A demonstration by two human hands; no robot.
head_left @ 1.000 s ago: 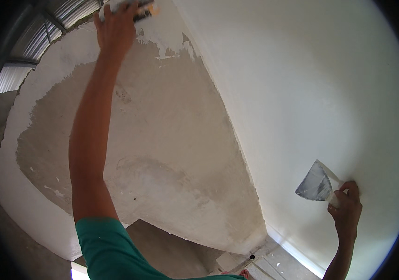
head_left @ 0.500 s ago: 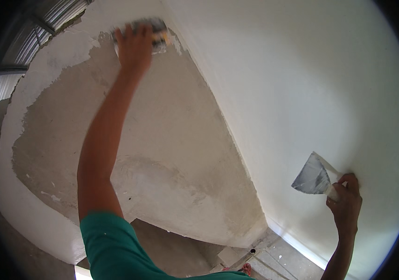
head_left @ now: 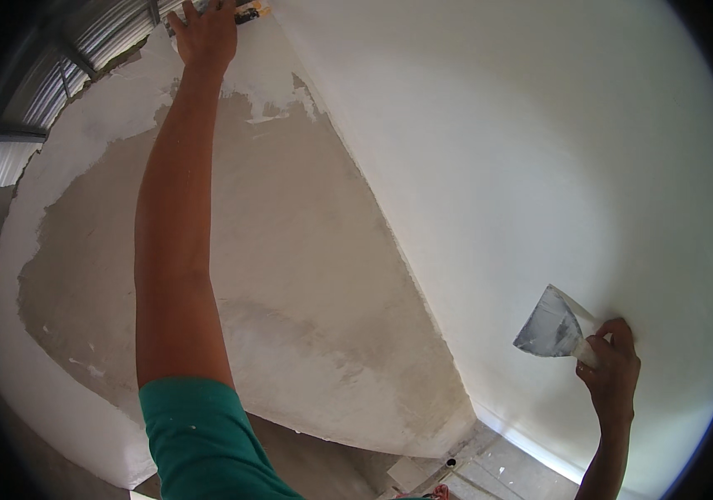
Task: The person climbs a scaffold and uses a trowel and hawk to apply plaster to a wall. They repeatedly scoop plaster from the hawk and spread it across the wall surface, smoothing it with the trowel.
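Stretched far up the wall, my left hand (head_left: 206,40) is closed around a plastering trowel (head_left: 251,12), dark with orange bits, partly cut off by the top edge. The trowel lies against fresh white plaster (head_left: 260,54) spread over the top of the bare grey-beige wall (head_left: 315,233). Low on the right, my right hand (head_left: 613,371) grips a putty knife (head_left: 550,327) by its pale handle. White smears coat its wide blade, which points up and left in front of the smooth white wall (head_left: 490,167).
A straight corner (head_left: 394,237) divides the two walls. Corrugated roofing (head_left: 48,79) with metal bars shows at upper left beyond the wall's ragged edge. Below lies a grey floor (head_left: 498,462) with a small dark round hole or cup (head_left: 451,462) and part of a foot (head_left: 441,492).
My left hand has pushed the trowel upward, leaving white plaster where bare wall was near the top. My right hand with the putty knife has shifted slightly down and left.
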